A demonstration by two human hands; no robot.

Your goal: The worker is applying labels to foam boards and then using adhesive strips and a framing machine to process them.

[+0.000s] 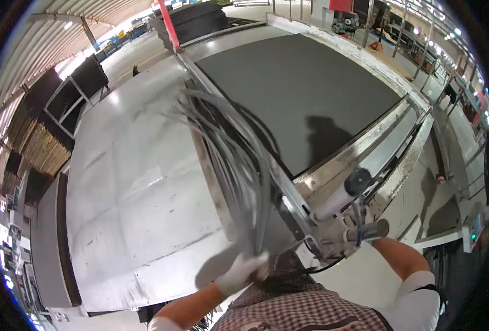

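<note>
My left hand (pixel 241 273), in a white glove, is closed around the near end of a bundle of long, thin grey strips (pixel 250 187). The strips fan out away from me, smeared by motion, over the gap between a bare metal table (pixel 139 193) and a frame. Inside that frame lies a flat dark grey sheet (pixel 305 94). My right forearm (pixel 401 259) reaches in behind a grey cylinder (pixel 377 229) at the frame's near corner. Blur and machine parts hide the fingers of that hand. Just above it rises a white cylinder with a black cap (pixel 338 198).
A metal rail (pixel 239 121) runs between table and frame, with a red post (pixel 169 25) at its far end. Stacked dark sheets (pixel 192 22) stand beyond; more stacks (pixel 43 138) are at left. A control box with a green light (pixel 473 234) stands at right.
</note>
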